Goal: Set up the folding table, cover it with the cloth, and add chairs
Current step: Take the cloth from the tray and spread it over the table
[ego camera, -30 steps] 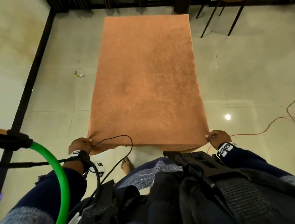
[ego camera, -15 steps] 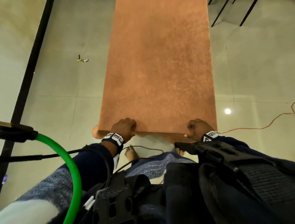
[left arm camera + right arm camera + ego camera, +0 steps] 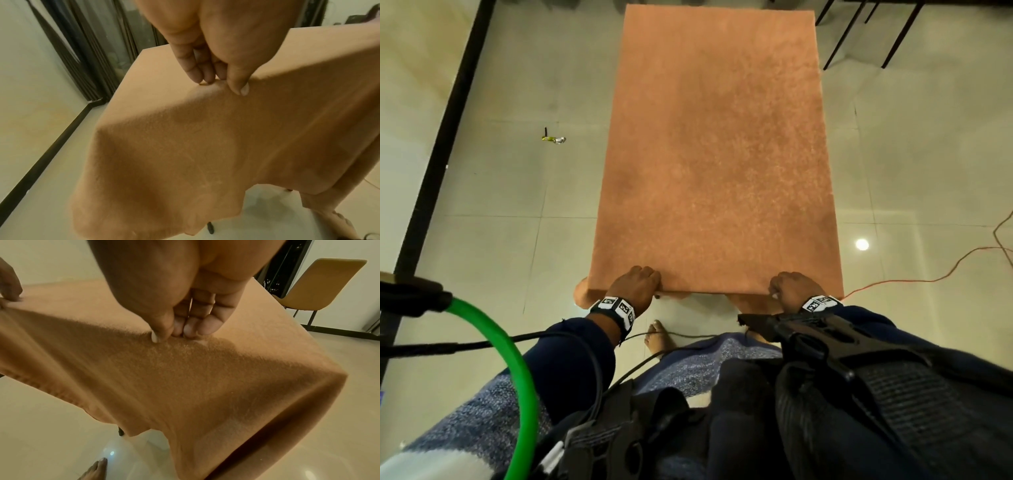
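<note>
An orange-brown cloth (image 3: 715, 154) covers the whole folding table and hangs over its near edge. My left hand (image 3: 637, 284) sits on that edge toward the left. In the left wrist view its thumb and fingertips (image 3: 197, 76) pinch a small ridge of the cloth (image 3: 185, 146). My right hand (image 3: 791, 287) sits on the same edge toward the right, and its thumb and fingers (image 3: 205, 329) pinch the cloth (image 3: 185, 378) too. A table leg (image 3: 210, 227) shows under the hanging cloth. A tan chair (image 3: 320, 285) stands beyond the table's far right corner.
Black chair legs (image 3: 859, 34) stand at the far right of the table. An orange cable (image 3: 928, 274) runs over the tiled floor on the right. A small yellow object (image 3: 553, 138) lies on the floor to the left. A black floor strip (image 3: 438, 154) borders the left side. My bare foot (image 3: 657, 337) is under the near edge.
Both hands have left the cloth's near corners and moved inward onto the table's near edge. The cloth's near hem has dropped and now hangs over that edge.
</note>
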### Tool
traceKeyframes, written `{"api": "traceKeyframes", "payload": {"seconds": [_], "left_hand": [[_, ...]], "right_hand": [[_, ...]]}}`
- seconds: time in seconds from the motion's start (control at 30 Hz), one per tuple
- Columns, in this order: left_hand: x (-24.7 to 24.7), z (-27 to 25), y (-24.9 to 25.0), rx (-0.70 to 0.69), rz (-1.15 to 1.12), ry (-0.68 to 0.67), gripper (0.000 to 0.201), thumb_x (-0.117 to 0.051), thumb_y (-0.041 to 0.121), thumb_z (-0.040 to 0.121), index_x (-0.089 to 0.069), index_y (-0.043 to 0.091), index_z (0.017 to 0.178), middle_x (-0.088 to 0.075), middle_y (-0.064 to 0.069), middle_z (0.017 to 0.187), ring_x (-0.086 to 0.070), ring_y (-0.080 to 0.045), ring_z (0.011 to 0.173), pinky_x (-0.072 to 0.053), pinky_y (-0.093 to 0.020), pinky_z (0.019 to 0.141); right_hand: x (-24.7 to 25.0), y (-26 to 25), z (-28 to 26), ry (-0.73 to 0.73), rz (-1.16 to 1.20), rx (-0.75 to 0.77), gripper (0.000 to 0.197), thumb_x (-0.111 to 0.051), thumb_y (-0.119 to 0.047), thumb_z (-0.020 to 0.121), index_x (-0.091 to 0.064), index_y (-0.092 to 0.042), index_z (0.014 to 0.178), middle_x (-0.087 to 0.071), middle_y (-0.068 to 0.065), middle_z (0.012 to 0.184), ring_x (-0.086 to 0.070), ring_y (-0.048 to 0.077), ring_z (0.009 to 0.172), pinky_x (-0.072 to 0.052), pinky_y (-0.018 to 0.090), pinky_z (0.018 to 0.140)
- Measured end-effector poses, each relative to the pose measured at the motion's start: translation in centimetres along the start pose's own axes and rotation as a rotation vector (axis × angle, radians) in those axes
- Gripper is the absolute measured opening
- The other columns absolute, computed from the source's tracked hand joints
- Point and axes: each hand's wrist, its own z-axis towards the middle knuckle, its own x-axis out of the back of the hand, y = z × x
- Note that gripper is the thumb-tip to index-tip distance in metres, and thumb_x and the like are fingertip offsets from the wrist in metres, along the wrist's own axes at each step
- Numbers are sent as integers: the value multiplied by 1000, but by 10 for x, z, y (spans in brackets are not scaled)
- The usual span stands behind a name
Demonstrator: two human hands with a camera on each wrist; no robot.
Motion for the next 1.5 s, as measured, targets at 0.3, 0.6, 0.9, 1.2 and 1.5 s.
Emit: {"api": "traceKeyframes", "payload": {"seconds": [0.3, 0.6, 0.9, 1.2, 1.5], "left_hand": [[25, 16, -10, -36, -20, -233, 25, -57, 40, 95, -71, 27, 112, -72, 3, 111, -65, -22, 104, -53, -34, 87], [59, 140, -14, 107, -182, 111, 85, -51, 73, 78, -34, 29, 148, -29, -9, 159, -29, -38, 145, -32, -50, 116], [66, 142, 15, 330, -217, -78, 113, -57, 86, 64, 3, 50, 152, 13, 5, 167, 4, -42, 152, -18, -75, 110], [69, 145, 17, 326, -223, -210, 143, -66, 92, 44, 22, 51, 148, 34, 10, 161, 20, -43, 150, -12, -81, 106], [41, 101, 36, 381, -221, -105, 125, -53, 92, 60, 17, 46, 153, 28, 3, 164, 13, -40, 152, -13, -73, 113]], "right_hand": [[16, 2, -2, -92, -22, 76, 31, -73, -46, 79, -68, -26, 102, -68, -2, 108, -64, 24, 101, -49, 31, 84], [101, 21, 121, 211, 67, -33, 78, -51, -80, 71, -46, -29, 129, -48, 5, 138, -48, 31, 122, -49, 48, 96], [86, 11, 119, 148, 93, -161, 138, -57, -98, 39, -4, -40, 153, -4, 1, 165, -7, 38, 153, -29, 69, 112], [87, 16, 110, 48, 187, -155, 143, -70, -89, 45, 18, -51, 151, 28, -11, 163, 16, 35, 154, -19, 79, 106], [60, 16, 84, 237, 17, -15, 129, -49, -99, 51, -12, -31, 154, -14, 12, 162, -18, 42, 148, -37, 65, 108]]}}
